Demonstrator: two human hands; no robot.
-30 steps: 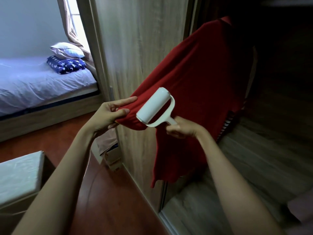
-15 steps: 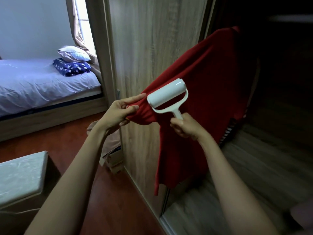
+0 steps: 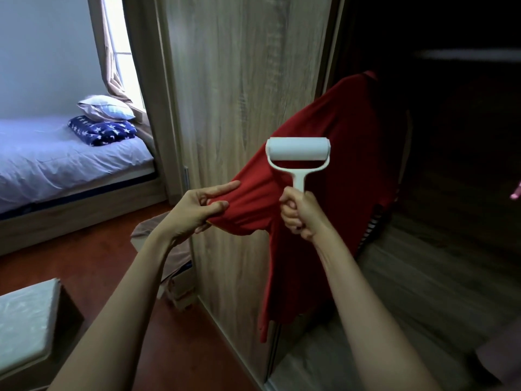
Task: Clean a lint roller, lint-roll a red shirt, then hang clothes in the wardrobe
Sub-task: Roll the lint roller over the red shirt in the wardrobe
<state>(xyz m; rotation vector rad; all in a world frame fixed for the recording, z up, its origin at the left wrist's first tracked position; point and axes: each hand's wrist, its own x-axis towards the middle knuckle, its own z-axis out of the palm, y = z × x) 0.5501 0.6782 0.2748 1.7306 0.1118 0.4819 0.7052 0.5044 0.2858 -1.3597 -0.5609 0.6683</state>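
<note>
Plainly the lint-rolling step is in hand. The red shirt (image 3: 346, 198) hangs in the open wardrobe, its top lost in the dark at about one o'clock of the view, and one side of it is drawn out toward nine o'clock across the wardrobe door (image 3: 239, 94). The left hand (image 3: 197, 211) pinches that drawn-out end between thumb and curled fingers, with the forefinger laid straight along the cloth. The right hand (image 3: 300, 218) has its fingers wrapped tight round the handle of the lint roller (image 3: 298, 149), whose white drum lies level against the shirt at twelve o'clock of that fist.

The shirt looks soft, light and limp, so I judge it would bunch under the sticky drum unless pulled taut; the pinched end is the sensible place to hold it, and a firm tug against whatever bears it at the top gives the roller a flat run. The roller seems stiff, light plastic, best held low on the handle as it is.

For edges, the door's vertical edge stands just behind the stretched cloth, at eight o'clock of the drum, and a striped garment (image 3: 376, 221) touches the shirt's far side at four o'clock. Strokes toward two o'clock look free along the cloth. At seven o'clock of the view lie bare floor (image 3: 118, 249) and a pale-topped box (image 3: 28, 320), well apart from both hands. How the shirt hangs cannot be told.
</note>
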